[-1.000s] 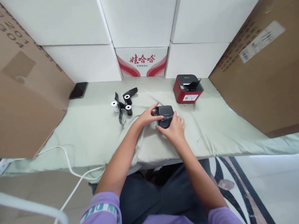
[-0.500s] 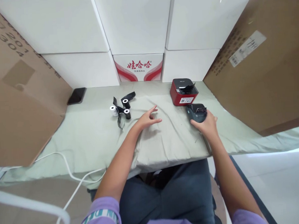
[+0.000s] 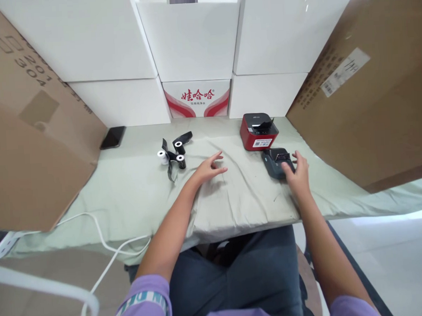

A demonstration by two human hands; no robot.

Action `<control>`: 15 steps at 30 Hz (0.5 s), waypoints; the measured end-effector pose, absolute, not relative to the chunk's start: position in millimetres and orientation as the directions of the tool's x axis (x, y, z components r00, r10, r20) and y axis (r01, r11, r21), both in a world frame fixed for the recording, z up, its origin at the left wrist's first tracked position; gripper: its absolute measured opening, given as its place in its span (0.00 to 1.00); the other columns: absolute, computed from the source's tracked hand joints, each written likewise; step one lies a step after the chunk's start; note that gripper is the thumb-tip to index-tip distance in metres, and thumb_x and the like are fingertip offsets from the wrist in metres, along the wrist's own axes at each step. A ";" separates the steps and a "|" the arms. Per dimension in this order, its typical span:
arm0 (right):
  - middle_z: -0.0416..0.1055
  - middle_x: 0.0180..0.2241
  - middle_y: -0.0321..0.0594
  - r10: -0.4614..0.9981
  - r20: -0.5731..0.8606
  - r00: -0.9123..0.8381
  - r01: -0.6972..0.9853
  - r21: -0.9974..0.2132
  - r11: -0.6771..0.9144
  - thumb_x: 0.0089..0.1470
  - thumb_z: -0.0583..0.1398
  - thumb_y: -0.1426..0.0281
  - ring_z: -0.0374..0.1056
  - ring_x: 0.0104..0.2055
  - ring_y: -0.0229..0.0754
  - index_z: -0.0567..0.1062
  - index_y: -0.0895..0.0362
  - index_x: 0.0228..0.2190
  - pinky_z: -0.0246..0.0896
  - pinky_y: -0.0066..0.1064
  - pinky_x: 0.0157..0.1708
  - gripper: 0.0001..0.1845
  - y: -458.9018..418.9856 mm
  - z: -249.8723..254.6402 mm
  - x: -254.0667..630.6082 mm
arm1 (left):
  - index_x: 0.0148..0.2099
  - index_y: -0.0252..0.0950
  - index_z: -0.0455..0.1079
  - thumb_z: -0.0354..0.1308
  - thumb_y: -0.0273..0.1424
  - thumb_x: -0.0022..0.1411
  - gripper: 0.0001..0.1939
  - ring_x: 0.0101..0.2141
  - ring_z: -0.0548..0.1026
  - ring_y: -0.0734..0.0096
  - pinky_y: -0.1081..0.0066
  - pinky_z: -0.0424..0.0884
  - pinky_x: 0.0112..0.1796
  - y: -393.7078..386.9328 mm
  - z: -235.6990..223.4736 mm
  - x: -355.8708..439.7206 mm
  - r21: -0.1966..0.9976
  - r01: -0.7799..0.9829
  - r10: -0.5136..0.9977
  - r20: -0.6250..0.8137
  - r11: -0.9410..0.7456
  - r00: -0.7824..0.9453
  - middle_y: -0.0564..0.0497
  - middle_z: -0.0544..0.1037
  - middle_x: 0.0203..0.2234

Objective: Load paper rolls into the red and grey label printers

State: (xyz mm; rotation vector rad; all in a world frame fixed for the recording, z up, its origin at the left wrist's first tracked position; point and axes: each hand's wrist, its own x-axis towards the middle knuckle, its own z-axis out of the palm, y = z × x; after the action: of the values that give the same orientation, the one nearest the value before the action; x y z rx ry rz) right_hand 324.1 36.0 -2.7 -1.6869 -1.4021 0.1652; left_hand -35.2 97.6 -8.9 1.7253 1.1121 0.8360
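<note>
My right hand (image 3: 297,173) is open at the right side of a small dark portable printer (image 3: 276,169), with the thumb close to its edge; whether it still touches I cannot tell. Just behind that stands a red and black label printer (image 3: 258,132) with a black strip sticking out of its top. My left hand (image 3: 209,168) rests open over the cloth, thumb and fingers apart, holding nothing. To its left lie several small paper rolls (image 3: 180,161), black and white, with loose dark strips.
A phone (image 3: 113,137) lies at the back left. Large cardboard boxes flank the table, one left (image 3: 37,153) and one right (image 3: 378,102). White boxes (image 3: 190,41) line the back, with a red-printed carton (image 3: 198,99) among them. A white cable (image 3: 98,230) runs along the left front edge.
My right hand has loosened its grasp on the dark portable printer and shifted slightly right. The left hand keeps its pose. The view has tilted a little.
</note>
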 end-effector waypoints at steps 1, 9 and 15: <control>0.67 0.63 0.61 0.824 0.433 0.366 0.653 -0.750 0.105 0.55 0.58 0.45 0.65 0.63 0.62 0.66 0.61 0.64 0.55 0.59 0.65 0.45 40.7 2.7 327.6 | 0.74 0.41 0.61 0.71 0.41 0.57 0.45 0.33 0.74 0.73 0.65 0.73 0.44 97.2 -8.8 -33.9 0.923 0.331 0.928 0.066 -0.197 0.367 0.40 0.74 0.64; 0.81 0.46 0.44 0.901 0.117 0.418 0.094 -0.992 0.086 0.60 0.59 0.59 0.77 0.52 0.48 0.78 0.52 0.42 0.65 0.46 0.61 0.13 132.9 57.0 348.1 | 0.72 0.38 0.63 0.64 0.43 0.64 0.38 0.48 0.81 0.56 0.66 0.75 0.41 98.2 15.9 -25.1 0.950 0.282 0.942 -0.213 0.137 0.260 0.36 0.73 0.65; 0.78 0.30 0.43 0.907 -0.284 0.312 -0.129 -0.958 -0.256 0.68 0.55 0.63 0.75 0.37 0.45 0.76 0.54 0.30 0.74 0.38 0.45 0.16 200.4 80.2 322.3 | 0.72 0.34 0.63 0.64 0.46 0.65 0.39 0.58 0.78 0.50 0.65 0.74 0.46 145.0 61.3 28.3 0.941 0.302 0.937 -0.233 0.151 0.259 0.34 0.73 0.65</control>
State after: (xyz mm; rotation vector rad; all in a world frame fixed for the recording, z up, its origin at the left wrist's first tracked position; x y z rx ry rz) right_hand 322.3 200.4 80.2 -1.4810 -0.7529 1.1862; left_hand 28.3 145.0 61.3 1.3815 1.2669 0.6997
